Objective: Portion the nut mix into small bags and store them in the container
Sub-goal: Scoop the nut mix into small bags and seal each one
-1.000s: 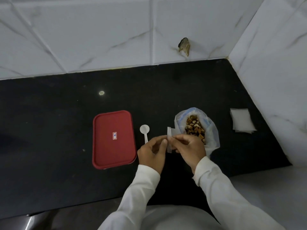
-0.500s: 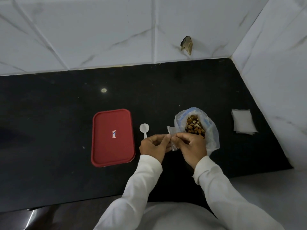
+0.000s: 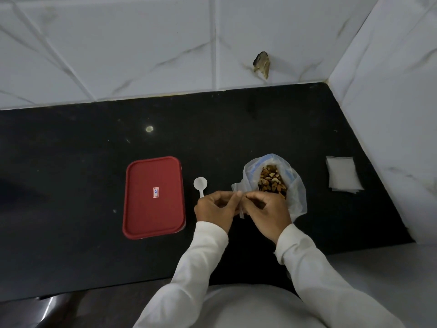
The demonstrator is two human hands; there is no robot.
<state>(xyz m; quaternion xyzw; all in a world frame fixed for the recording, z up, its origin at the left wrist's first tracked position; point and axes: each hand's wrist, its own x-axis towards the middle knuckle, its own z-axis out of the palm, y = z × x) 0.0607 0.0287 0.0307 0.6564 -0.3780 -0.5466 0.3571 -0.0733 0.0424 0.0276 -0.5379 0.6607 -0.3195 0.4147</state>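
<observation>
Black stone surface (image 3: 71, 166) tucked into a corner of white marble-look wall tiles (image 3: 118, 43), for anyone wondering about the setup.

Both hands meet low centre of the frame. The left hand (image 3: 216, 209) and right hand (image 3: 267, 213) each pinch the small clear bag (image 3: 241, 213) at its top edge, thumb against forefinger, with the rest of the fingers (image 3: 256, 197) curled in. The little bag sits edge-on right between the two sets of fingertips. Its long axis runs up-down in the frame, and it hangs just off the surface as far as I can tell. My guess is they're rubbing the mouth open, and nothing looks to be in it yet.

The white plastic scoop (image 3: 200, 184) lies just above the left hand, bowl away and handle pointing back at the knuckles, so the left hand is clearly the closer one for grabbing it. The big plastic bag (image 3: 296, 197) is just above and right of the right hand, partly hidden behind it. Its mouth is rolled open and the nut mix (image 3: 272, 181) is piled inside.

The container with the red lid (image 3: 153, 197) sits left of the scoop with the lid on, so I can't see what's in it. A stack of spare small bags (image 3: 343, 177) lies flat over on the right, near the side wall.
</observation>
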